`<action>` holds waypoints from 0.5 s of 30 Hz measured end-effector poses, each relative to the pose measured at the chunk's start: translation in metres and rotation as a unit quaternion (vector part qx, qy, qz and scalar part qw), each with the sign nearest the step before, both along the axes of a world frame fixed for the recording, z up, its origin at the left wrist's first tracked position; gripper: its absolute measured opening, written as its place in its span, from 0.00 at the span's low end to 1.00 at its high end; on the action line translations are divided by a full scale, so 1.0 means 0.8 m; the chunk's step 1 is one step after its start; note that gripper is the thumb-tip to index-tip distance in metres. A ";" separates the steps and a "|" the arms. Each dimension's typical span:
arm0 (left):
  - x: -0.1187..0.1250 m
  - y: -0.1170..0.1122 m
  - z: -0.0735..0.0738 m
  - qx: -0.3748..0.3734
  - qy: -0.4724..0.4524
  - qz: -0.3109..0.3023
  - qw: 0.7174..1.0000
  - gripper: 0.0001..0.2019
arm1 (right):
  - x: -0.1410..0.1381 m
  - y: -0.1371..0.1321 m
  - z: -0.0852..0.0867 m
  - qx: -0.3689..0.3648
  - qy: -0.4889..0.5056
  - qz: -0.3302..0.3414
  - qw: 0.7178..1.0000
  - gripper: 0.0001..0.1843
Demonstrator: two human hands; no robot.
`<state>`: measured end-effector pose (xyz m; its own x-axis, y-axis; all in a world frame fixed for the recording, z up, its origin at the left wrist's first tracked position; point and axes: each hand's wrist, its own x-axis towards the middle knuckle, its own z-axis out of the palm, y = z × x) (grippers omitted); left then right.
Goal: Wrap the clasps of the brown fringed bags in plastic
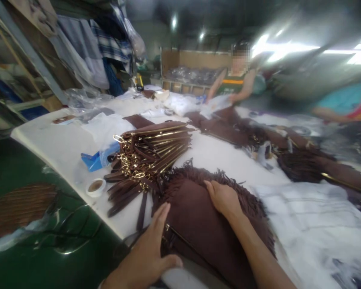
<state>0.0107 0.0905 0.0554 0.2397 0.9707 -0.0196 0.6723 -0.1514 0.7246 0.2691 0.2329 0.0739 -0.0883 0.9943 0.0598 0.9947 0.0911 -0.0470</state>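
A dark brown bag [198, 216] with a fringed edge lies on the table right in front of me. A zipper runs along its near left side. My right hand [224, 198] rests on top of the bag by the fringe, its fingers laid on the fabric. My left hand [147, 249] is open beside the bag's left side, thumb and fingers apart, with nothing in it. Just beyond lies a stack of brown zippered bags [162, 140] with gold chains and clasps. Brown straps [123, 196] spill from the stack towards me.
A tape roll [96, 187] and a blue tape dispenser [92, 161] sit near the table's left edge. White sheets [313, 216] cover the right side. More brown bags [343, 170] lie far right. A person [234, 86] works across the table. A round woven stool [21, 208] stands left.
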 end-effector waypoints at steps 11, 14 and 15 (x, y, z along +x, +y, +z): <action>0.008 0.096 -0.022 0.123 0.135 -0.136 0.974 0.41 | 0.011 0.036 -0.019 -0.011 0.010 -0.015 1.000 0.29; 0.009 0.078 -0.019 0.174 0.125 -0.111 0.971 0.37 | 0.011 0.027 -0.017 0.003 0.021 -0.019 1.000 0.28; 0.011 0.067 -0.021 0.207 0.119 -0.078 0.968 0.34 | 0.012 0.024 -0.016 0.008 0.025 -0.020 0.999 0.28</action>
<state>0.0199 0.1440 0.0386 0.4214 0.8590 0.2908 0.7582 -0.5097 0.4066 0.2783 0.2517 0.0607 -0.0442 0.9959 0.0784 0.9940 0.0517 -0.0962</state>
